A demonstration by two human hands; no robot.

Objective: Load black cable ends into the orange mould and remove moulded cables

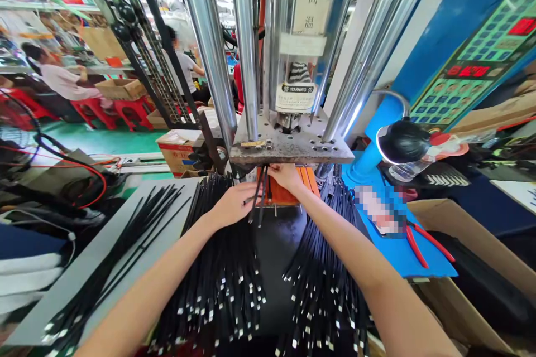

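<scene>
Under the machine's metal plate (293, 152), my left hand (238, 203) is closed around a few black cables (260, 201) that hang toward me. Just right of it, my right hand (285, 175) reaches beneath the plate at the orange block (307, 179); its fingertips are close to the upper part of the same cables, partly hidden by the plate. Long bundles of black cables with silvery ends lie on both sides, one below my left hand (221, 279) and one under my right forearm (322, 290).
More black cables (121, 245) lie on a grey board (157, 245) at left. Red-handled pliers (419, 245) rest on a blue surface (391, 259) at right, near a black lamp (404, 142) and a cardboard box (444, 212). Steel columns (209, 39) rise ahead. People sit in the background.
</scene>
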